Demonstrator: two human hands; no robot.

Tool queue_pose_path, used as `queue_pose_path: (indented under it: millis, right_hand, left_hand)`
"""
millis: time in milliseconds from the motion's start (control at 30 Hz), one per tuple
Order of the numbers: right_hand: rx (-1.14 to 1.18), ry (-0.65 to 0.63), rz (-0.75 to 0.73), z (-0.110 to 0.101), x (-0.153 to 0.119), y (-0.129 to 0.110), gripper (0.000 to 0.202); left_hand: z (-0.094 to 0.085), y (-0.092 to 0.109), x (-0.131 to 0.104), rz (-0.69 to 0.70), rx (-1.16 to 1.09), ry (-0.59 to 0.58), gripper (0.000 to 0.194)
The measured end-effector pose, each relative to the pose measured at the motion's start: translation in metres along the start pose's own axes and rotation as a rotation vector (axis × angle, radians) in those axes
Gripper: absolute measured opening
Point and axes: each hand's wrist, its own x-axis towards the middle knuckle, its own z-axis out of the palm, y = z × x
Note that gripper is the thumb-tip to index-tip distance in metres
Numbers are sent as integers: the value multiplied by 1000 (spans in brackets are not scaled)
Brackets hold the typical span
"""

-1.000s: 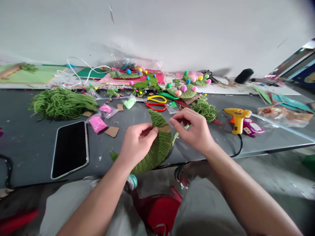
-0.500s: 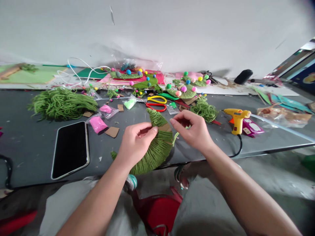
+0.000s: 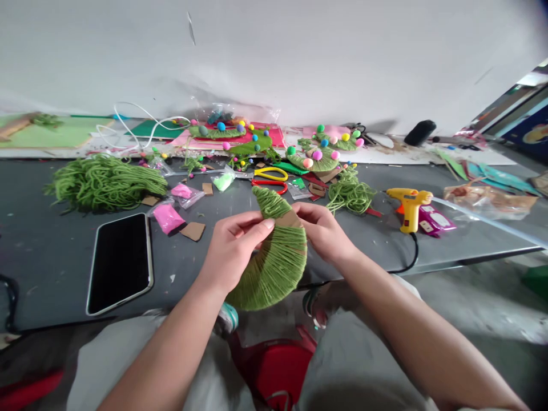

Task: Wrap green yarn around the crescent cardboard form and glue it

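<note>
A curved cardboard shape wrapped in green yarn (image 3: 278, 265) is held over the table's front edge. A band of bare brown cardboard shows near its pointed upper end. My left hand (image 3: 235, 245) grips its inner edge, thumb on the front. My right hand (image 3: 323, 231) is closed at its right edge beside the bare band; its fingertips are partly behind the shape, and whether they pinch yarn or cardboard is hidden. Beyond the shape lie scissors with yellow and red handles (image 3: 270, 173). A loose heap of green yarn (image 3: 351, 193) sits behind my right hand.
On the grey table (image 3: 47, 257) are a phone (image 3: 120, 262), a large yarn bundle (image 3: 107, 182), pink packets (image 3: 168, 218) and cardboard scraps (image 3: 193, 230). A yellow glue gun (image 3: 410, 208) with a black cord stands right. Yarn shapes with pompoms (image 3: 319, 162) lie at the back.
My right hand has moved down and left to the shape's right edge. The loose green strand near it is no longer visible. The shape has turned slightly, showing more of its wrapped face.
</note>
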Motion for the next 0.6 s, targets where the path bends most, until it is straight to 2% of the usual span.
queue_pose_path:
  millis: [67,167,333,467,600]
  right_hand:
    - [6,7,-41,2,-1,2,11]
    - [-121,77,-158,7,-3,5,11]
    - [-450,157,-380,12,-8,10,9]
    - [-581,114,-553,13,-9,9,17]
    - [-620,57,-618,10,-10,8,18]
  left_hand:
    - [3,2,-1,-14,-75,-22,22]
    - [8,4,-1,-16,-196,-22,22]
    - [15,7,-1,-11,-342,91,14]
    - [18,10,-3,-83,-453,85,10]
    - [22,11,-8,-141,-545,66,10]
